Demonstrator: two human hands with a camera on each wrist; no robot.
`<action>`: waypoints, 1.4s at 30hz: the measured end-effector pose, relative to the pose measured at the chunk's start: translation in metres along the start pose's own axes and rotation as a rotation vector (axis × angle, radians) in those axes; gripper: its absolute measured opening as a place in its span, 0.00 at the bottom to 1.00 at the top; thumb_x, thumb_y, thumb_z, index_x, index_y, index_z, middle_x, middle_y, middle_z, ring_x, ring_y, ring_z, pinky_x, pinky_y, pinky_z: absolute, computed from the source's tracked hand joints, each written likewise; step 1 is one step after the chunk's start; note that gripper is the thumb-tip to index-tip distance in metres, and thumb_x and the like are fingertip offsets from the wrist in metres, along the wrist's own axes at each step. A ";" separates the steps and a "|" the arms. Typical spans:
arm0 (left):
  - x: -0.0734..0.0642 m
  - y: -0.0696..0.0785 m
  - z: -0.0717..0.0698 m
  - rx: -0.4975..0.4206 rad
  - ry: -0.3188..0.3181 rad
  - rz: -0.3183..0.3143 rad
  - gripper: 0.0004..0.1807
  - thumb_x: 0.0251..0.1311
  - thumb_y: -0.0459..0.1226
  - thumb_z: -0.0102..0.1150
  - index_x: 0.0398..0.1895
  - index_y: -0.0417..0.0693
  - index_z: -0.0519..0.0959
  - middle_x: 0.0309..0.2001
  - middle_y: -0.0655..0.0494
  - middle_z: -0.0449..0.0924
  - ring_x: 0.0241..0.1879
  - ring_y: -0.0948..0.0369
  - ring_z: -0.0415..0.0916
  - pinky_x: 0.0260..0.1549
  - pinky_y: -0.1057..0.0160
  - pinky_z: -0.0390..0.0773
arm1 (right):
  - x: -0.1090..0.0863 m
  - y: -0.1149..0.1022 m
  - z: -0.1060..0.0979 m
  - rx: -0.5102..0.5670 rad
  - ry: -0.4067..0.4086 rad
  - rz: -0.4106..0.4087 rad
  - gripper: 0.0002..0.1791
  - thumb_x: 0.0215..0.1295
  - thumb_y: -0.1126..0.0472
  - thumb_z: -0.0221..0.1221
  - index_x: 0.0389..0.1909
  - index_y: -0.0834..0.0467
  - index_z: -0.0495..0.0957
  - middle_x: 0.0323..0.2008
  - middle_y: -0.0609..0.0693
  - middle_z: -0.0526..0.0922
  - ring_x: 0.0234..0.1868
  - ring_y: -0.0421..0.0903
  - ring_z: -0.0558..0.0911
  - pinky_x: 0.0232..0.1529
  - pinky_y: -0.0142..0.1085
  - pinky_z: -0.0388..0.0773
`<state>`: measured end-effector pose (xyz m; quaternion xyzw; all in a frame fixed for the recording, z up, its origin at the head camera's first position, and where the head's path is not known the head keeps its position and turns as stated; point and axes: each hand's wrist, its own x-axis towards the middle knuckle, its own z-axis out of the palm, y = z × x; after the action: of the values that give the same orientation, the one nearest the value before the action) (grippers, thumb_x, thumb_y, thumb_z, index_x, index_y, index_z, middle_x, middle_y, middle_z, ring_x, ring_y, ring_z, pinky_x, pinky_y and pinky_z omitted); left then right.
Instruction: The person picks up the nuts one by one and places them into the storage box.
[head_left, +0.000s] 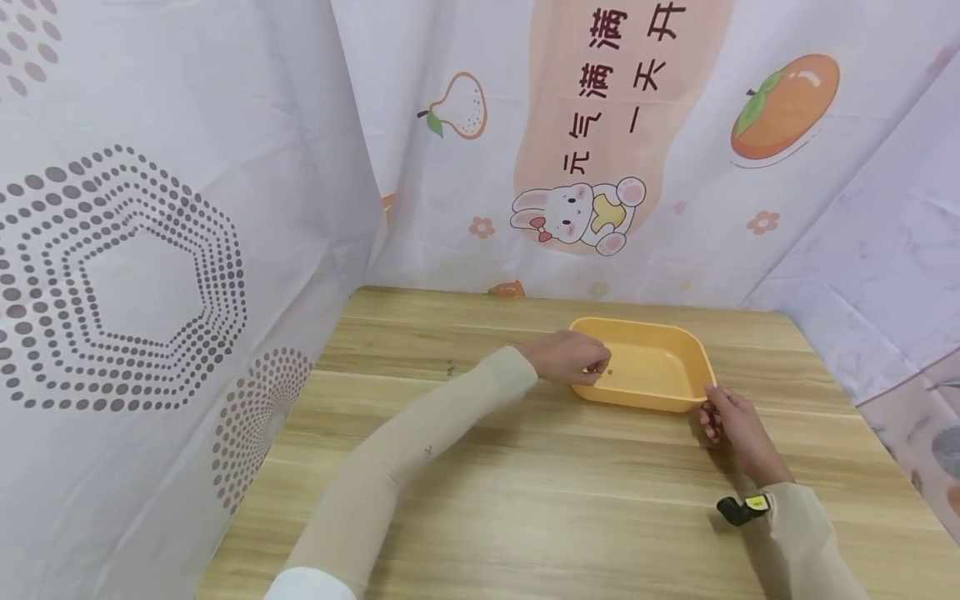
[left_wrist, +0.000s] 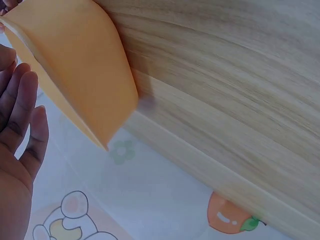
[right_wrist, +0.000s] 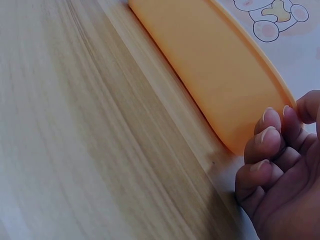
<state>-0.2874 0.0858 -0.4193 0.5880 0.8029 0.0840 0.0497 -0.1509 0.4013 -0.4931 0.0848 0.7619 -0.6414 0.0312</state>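
A shallow yellow-orange plastic tray sits on the wooden table. My left hand reaches over its left end, fingers bent down into it. In the left wrist view this hand is beside the tray's rim, fingers loosely curved; the thumb is out of sight, and I cannot tell whether the fingertips hold something. A tiny dark piece lies in the tray near them. At the tray's near right corner, my right hand pinches the rim between thumb and index finger, its other fingers curled below, as the right wrist view shows.
A few small dark bits lie on the table left of the tray. Printed cloth hangs behind the table's back edge and along both sides. A black device with a yellow label is on the right wrist.
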 end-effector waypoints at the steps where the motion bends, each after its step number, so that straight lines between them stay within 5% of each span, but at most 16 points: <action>1: 0.002 0.001 0.000 0.002 -0.001 0.004 0.04 0.72 0.36 0.54 0.39 0.51 0.79 0.38 0.65 0.80 0.37 0.69 0.72 0.39 0.73 0.71 | 0.000 0.000 0.000 -0.003 0.001 0.001 0.25 0.82 0.43 0.45 0.33 0.59 0.69 0.24 0.44 0.76 0.21 0.39 0.73 0.22 0.32 0.73; 13: 0.020 0.007 0.012 0.025 0.000 0.062 0.05 0.71 0.35 0.54 0.35 0.52 0.77 0.31 0.65 0.76 0.31 0.70 0.69 0.32 0.73 0.67 | 0.002 0.002 0.000 0.011 0.006 -0.011 0.25 0.82 0.43 0.46 0.31 0.59 0.70 0.23 0.44 0.76 0.21 0.38 0.73 0.22 0.31 0.72; 42: 0.029 0.015 0.023 0.089 0.022 0.043 0.10 0.75 0.37 0.50 0.34 0.54 0.78 0.32 0.65 0.76 0.30 0.70 0.68 0.29 0.73 0.66 | 0.005 0.009 -0.002 0.026 0.009 -0.029 0.24 0.82 0.44 0.47 0.30 0.58 0.70 0.22 0.45 0.76 0.20 0.38 0.73 0.20 0.31 0.72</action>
<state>-0.2785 0.1196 -0.4383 0.6056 0.7937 0.0557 0.0127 -0.1540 0.4049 -0.5022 0.0771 0.7549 -0.6511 0.0174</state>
